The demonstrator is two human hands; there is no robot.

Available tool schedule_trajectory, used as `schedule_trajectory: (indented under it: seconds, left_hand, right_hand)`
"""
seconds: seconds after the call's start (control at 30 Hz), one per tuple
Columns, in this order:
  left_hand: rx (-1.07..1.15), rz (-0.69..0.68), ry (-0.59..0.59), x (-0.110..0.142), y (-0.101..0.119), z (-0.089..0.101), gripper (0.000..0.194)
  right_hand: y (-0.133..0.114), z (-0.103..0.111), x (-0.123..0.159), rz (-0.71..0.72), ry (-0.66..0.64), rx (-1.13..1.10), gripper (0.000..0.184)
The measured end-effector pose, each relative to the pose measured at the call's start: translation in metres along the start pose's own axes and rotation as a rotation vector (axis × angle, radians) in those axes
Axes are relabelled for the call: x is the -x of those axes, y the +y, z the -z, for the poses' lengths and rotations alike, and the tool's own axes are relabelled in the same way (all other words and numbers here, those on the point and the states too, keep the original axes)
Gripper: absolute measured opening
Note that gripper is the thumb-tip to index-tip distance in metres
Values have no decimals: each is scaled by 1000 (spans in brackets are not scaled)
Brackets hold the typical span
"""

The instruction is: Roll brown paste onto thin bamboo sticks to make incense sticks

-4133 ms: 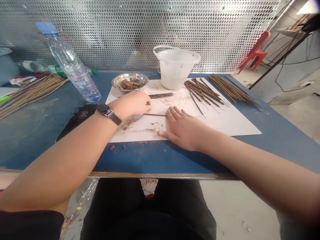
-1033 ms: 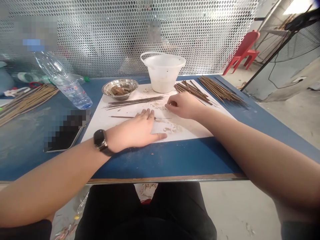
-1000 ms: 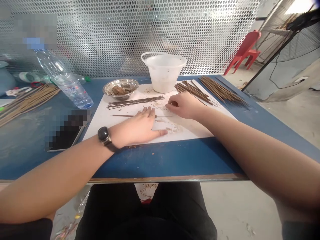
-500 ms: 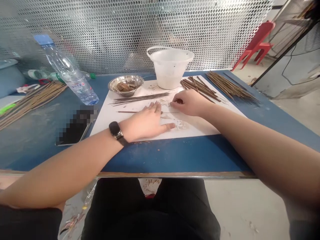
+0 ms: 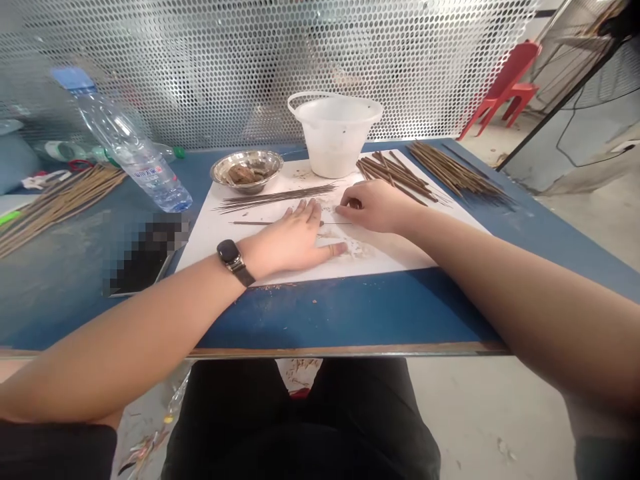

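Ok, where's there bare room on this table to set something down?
Blue tabletop shows in a strip between the white paper sheet and the near table edge. More lies left of the phone, below the loose sticks. Crowded: the paper's far end, with the steel bowl, white bucket and stick bundles.

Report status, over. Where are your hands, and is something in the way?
Left hand flat on white paper, fingers across a thin brown stick. Right hand curled at the stick's far end, hold unclear. Row of sticks beyond, touching neither hand.

Glossy steel bowl (image 5: 267, 160), matt sheet (image 5: 215, 233), probably paper
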State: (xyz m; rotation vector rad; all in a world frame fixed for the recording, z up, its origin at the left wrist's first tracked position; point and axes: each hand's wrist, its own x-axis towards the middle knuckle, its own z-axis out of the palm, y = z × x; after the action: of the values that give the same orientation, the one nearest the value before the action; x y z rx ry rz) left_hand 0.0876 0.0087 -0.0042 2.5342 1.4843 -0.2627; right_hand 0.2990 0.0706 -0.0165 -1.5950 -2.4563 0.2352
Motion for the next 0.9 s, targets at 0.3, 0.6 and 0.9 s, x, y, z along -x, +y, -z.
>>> schedule_trajectory:
  seconds: [0.3,0.6,0.9]
  left_hand:
    - [-45,25,-6,20,10,-4,121]
    - [-24,-5,-40,12,1,1,118]
    - [-21,-17,-3,-5,-3,1,114]
  right_hand:
    - [-2,2,3,12,-4,-8,28]
    - [-2,4,4,16,-15,6,29]
    - [-6,6,6,-1,-46,32,30]
